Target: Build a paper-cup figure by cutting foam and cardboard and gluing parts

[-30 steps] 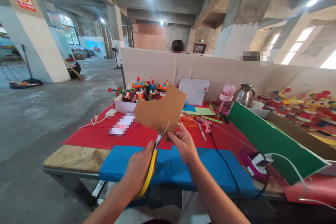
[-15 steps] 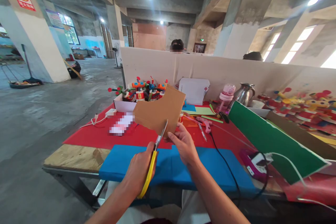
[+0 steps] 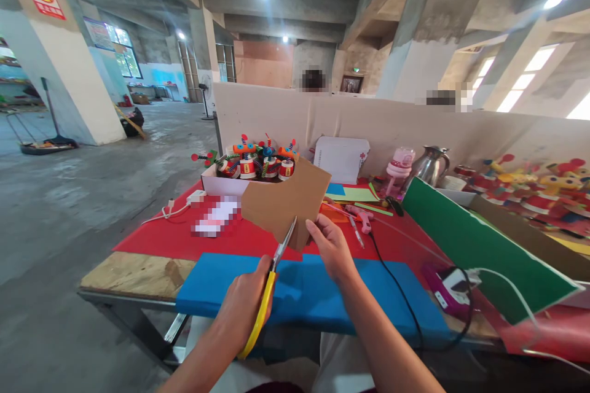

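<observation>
Left hand (image 3: 244, 298): I see it clamped on scissors (image 3: 269, 290), blades toward one o'clock.
Right hand (image 3: 332, 247): I see it pinching the card (image 3: 286, 204) at four o'clock.

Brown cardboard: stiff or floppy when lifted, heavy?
The cardboard is probably stiff: pinched at one edge by the right hand, it barely sags. Likely light, being a thin sheet. May bend where the scissors meet it.
</observation>
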The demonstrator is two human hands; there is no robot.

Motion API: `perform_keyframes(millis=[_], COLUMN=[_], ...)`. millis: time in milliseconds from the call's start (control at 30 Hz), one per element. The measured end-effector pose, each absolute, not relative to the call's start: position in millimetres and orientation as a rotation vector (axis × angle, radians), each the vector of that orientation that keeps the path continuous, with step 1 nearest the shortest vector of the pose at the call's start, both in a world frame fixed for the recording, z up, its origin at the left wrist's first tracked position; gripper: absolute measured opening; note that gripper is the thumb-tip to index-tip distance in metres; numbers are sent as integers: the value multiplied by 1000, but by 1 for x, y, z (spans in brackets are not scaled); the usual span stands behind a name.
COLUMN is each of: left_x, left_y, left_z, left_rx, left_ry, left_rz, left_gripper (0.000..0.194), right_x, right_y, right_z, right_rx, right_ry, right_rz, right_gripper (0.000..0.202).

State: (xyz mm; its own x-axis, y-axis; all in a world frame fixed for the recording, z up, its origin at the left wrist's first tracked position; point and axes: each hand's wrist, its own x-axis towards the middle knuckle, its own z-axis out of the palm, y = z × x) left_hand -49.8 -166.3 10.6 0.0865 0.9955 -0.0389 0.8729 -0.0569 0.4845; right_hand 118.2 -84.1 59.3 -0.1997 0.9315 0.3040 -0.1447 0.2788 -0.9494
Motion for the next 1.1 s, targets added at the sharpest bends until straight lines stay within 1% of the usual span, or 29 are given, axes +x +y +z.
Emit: perform_keyframes(millis=[200, 400, 600, 967, 1100], left_x=[-42, -37, -37, -36, -36], left_y=[-173, -173, -172, -170, -168], left_z=[37, 55, 49, 40, 42], left_rx=[2017, 2049, 2119, 2165, 2141], left_ry=[1842, 1941, 1910, 2021, 2022], left_rz=[315, 142, 192, 73, 41], left_gripper=[23, 24, 23, 28, 27], right_x=[122, 125, 127, 128, 128], right_y=[-84, -89, -90, -93, -93], right_z=[56, 55, 45, 40, 41], right_rx=[-823, -845, -872, -858, -848], right_ry=[-1449, -1466, -1473, -1448, -1446], right_rz=[1143, 1070, 1234, 1262, 1271], right_gripper=[32, 32, 34, 36, 36])
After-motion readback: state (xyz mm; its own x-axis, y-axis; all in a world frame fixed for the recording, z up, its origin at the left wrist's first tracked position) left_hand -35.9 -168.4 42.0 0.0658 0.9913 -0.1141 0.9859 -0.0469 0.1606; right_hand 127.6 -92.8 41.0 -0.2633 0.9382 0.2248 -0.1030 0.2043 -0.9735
